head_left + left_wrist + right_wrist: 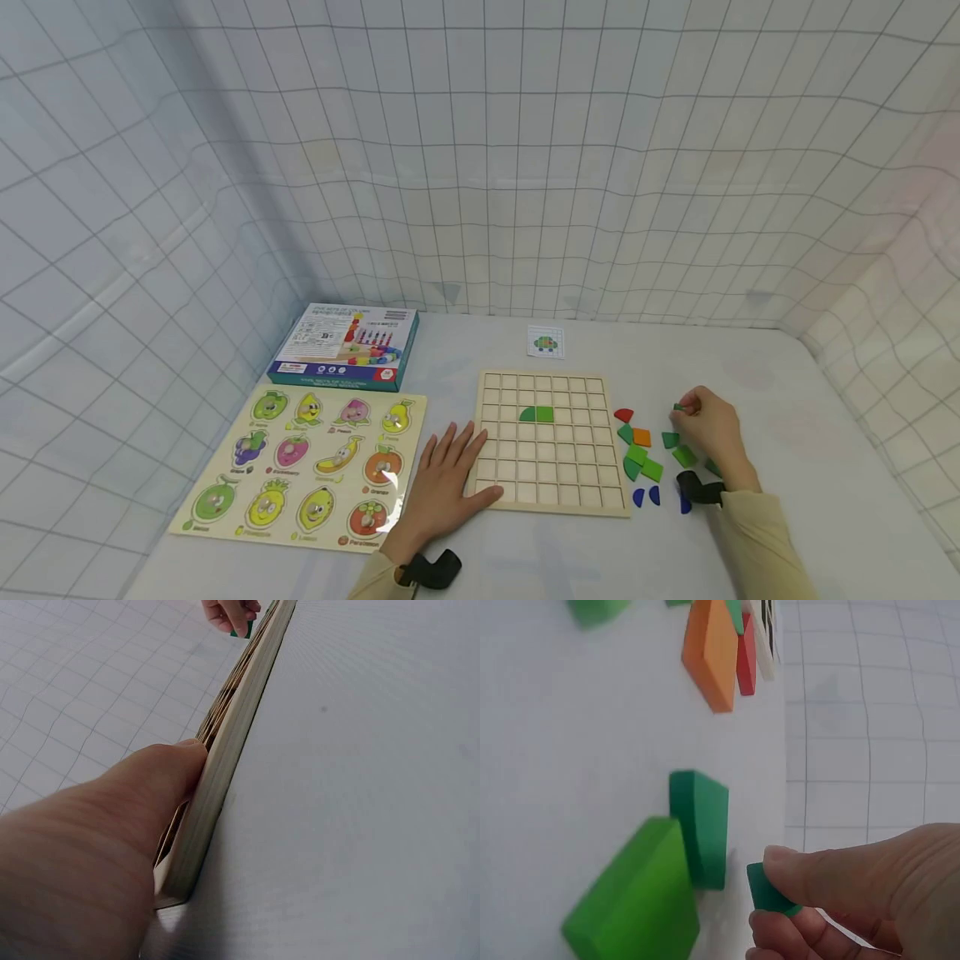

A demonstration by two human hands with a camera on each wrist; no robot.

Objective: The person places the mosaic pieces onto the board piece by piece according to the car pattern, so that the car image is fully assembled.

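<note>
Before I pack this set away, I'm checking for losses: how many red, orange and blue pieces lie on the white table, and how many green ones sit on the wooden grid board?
Red wedge-shaped piece: 1
Orange square piece: 1
Blue half-round pieces: 3 visible, one partly hidden
Green pieces on the wooden grid board: 2
Total: 7
</note>
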